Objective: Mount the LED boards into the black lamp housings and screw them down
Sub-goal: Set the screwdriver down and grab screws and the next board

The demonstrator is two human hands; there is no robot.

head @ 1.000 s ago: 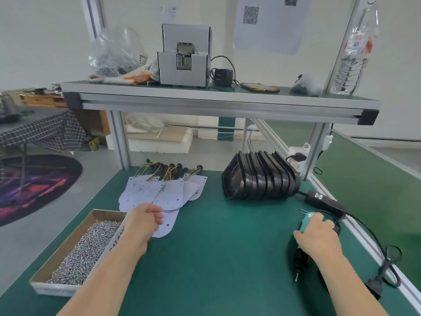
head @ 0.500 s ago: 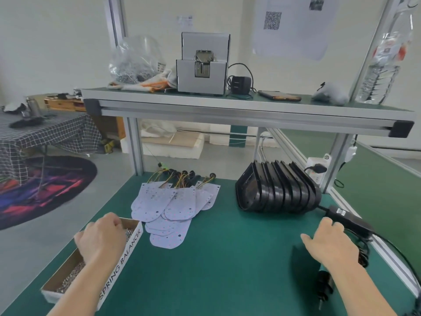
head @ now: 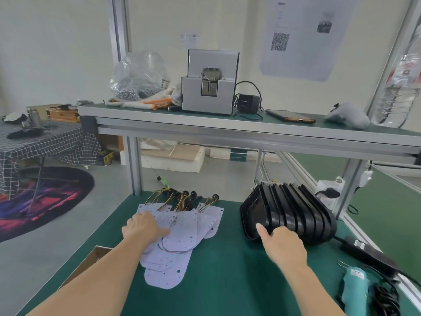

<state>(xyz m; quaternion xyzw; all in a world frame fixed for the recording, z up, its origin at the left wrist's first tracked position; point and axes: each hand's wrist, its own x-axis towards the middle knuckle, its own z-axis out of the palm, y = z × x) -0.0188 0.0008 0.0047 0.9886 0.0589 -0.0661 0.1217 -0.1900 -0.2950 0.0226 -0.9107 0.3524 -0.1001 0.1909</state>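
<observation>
Several white LED boards (head: 182, 233) with yellow wires lie fanned out on the green bench. My left hand (head: 144, 229) rests on top of the pile's left side, knuckles up, thumb lying across a board. To the right, a row of black lamp housings (head: 296, 215) stands on edge, packed together. My right hand (head: 283, 246) is at the front housing, thumb stretched up against its open face; its fingers reach the rim and are hidden behind the hand. A teal electric screwdriver (head: 355, 290) lies at the front right, away from both hands.
A cardboard box (head: 95, 256) of screws shows its corner at the front left. A black power adapter (head: 366, 255) and cables lie right of the housings. The upper shelf (head: 227, 128) carries a screw feeder (head: 209, 87), a bag of screws (head: 139, 76) and a phone (head: 291, 116).
My left hand left the screw box and moved forward onto the LED boards. My right hand let go of the screwdriver and moved up to the front housing. The view tilted upward.
</observation>
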